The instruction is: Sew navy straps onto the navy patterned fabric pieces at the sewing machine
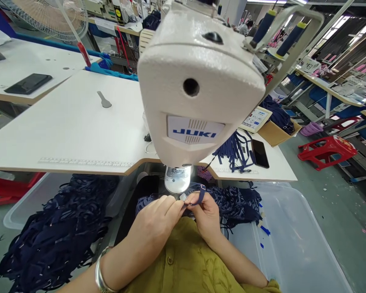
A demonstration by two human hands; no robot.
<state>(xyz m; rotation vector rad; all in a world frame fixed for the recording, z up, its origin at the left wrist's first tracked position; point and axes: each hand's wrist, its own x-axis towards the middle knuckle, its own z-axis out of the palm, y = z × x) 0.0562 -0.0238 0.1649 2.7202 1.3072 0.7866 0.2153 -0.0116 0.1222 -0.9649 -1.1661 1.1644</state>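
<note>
Both hands meet in front of my chest, just below the head of a white JUKI sewing machine (198,97). Between them runs a narrow navy strap (202,194) with a small ring or slider at its looped upper end. My left hand (158,215) is closed, its fingertips pinching the strap's lower part. My right hand (205,215) also pinches the strap with thumb and finger, the loop rising over its knuckles. The machine's round metal work plate (177,179) lies right behind the hands. Patterned navy garments (237,201) are bunched behind and right of them.
A pile of navy fabric (57,232) fills a clear bin on the left. Another clear plastic bin (292,240) stands at right with blue scraps. On the white table (63,122) are cut navy straps (234,148), a phone (260,154) and a grey flat tool (104,99).
</note>
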